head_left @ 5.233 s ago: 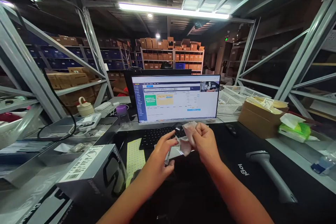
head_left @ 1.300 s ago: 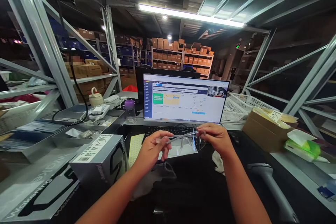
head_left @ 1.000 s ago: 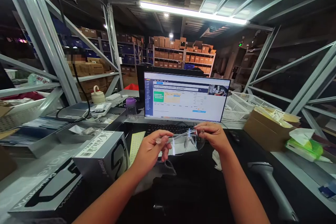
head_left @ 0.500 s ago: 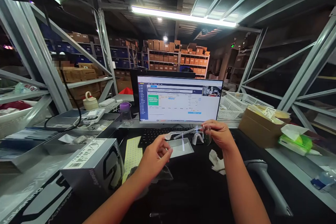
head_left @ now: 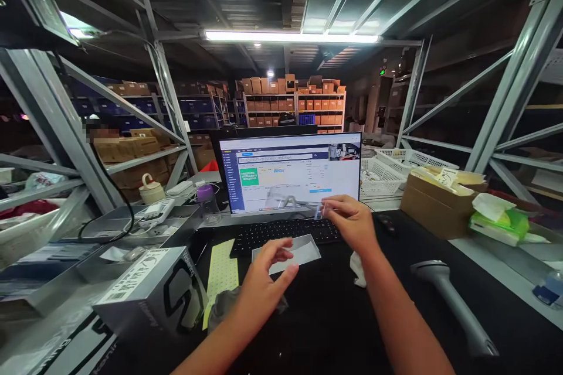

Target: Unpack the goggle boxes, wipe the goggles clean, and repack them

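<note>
My right hand (head_left: 349,222) pinches a pair of clear glasses (head_left: 284,196) by one end, raised in front of the monitor (head_left: 290,176). The see-through lenses stand out only faintly against the lit screen. My left hand (head_left: 264,281) is empty, its thumb and fingers apart, a little above the desk. Just beyond its fingers lies a shallow light-grey tray or box lid (head_left: 303,252), partly hidden by the hand. A dark grey pouch or cloth (head_left: 222,304) sits beside my left forearm, and a crumpled white tissue (head_left: 358,269) is by my right wrist.
A grey printed box (head_left: 153,299) and a yellow dotted sheet (head_left: 222,269) are at left. The keyboard (head_left: 259,231) lies below the screen. At right are a handheld scanner (head_left: 453,304), a cardboard box (head_left: 435,205), a tissue pack (head_left: 497,217) and white baskets (head_left: 382,176).
The left hand has let go of the glasses and opened. My right hand has moved slightly left, turning the glasses up in front of the screen. The whole view has shifted a little.
</note>
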The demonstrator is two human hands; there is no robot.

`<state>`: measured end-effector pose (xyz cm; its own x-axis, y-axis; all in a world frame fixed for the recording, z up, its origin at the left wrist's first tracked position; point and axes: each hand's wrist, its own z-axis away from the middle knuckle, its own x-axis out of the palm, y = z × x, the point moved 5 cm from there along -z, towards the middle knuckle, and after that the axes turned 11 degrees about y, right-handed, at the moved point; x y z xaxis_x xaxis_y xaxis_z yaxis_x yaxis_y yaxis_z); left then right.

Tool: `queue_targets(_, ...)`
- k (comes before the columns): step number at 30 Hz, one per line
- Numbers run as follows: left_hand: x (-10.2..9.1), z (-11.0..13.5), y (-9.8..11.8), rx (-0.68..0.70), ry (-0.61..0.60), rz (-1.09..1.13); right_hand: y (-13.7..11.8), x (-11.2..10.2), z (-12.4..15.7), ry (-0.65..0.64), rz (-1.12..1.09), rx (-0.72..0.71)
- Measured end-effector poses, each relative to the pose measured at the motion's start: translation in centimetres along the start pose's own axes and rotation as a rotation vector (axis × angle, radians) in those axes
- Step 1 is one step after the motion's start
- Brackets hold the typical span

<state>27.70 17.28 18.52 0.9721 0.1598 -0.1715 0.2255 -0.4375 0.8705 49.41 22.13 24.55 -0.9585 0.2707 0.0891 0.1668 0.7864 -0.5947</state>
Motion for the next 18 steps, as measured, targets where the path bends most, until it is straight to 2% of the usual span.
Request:
queue_targets(2,0.0,-0.9,-0.2,-0.135,0.093,0.196,-1.8,1.8,1.4,0.063,0.213,-0.261)
queue_targets(5,-0.2,-2.2,-0.4,-0.298,0.195,0.398,-3.9,4.5,3.8,0.042,0.408,-0.588)
queue_targets(7,-0.7,-3.0,-0.3,-0.323,0.219,0.428,-4.4,5.8,5.1,-0.011,0.457,-0.718)
queue_targets(10,-1.8,-3.5,-0.1,-0.322,0.236,0.457,-4.5,7.1,6.3,-0.090,0.437,-0.811)
queue_targets(12,-2.5,-3.6,-0.2,-0.285,0.262,0.453,-4.2,7.6,6.7,-0.137,0.414,-0.812)
queue_targets(14,-3.3,-3.7,-0.3,-0.221,0.304,0.422,-3.8,7.8,6.4,-0.231,0.377,-0.741)
queue_targets(16,-4.2,-3.9,-0.4,-0.135,0.352,0.361,-3.2,7.1,5.3,-0.334,0.364,-0.584)
queue_targets(18,-5.0,-3.9,-0.1,-0.033,0.396,0.272,-2.1,4.8,3.2,-0.362,0.452,-0.355)
